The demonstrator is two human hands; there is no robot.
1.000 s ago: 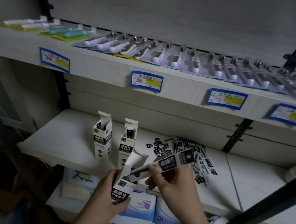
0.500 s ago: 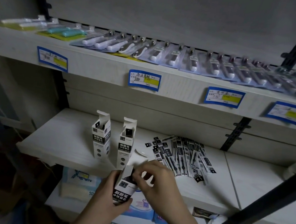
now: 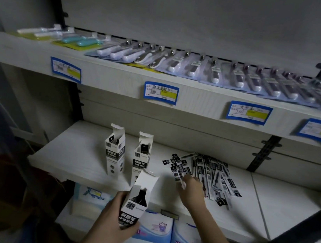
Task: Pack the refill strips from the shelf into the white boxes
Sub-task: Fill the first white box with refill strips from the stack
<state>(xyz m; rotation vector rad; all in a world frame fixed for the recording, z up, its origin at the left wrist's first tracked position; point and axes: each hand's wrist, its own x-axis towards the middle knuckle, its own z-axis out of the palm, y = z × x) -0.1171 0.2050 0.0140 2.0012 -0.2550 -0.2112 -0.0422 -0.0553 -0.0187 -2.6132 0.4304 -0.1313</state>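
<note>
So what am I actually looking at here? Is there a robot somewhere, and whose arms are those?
No robot: these are a person's own bare arms, filmed by a wide-angle camera worn on the head, looking forward and down. The left hand holds an open white box with dark refill strips showing inside. The right hand reaches to the pile of refill strips on the white shelf; whether it has pinched one I cannot tell. Two more open boxes stand upright on that shelf. The shelf above carries packaged tools in a row and blue price labels on its front edge.
</note>
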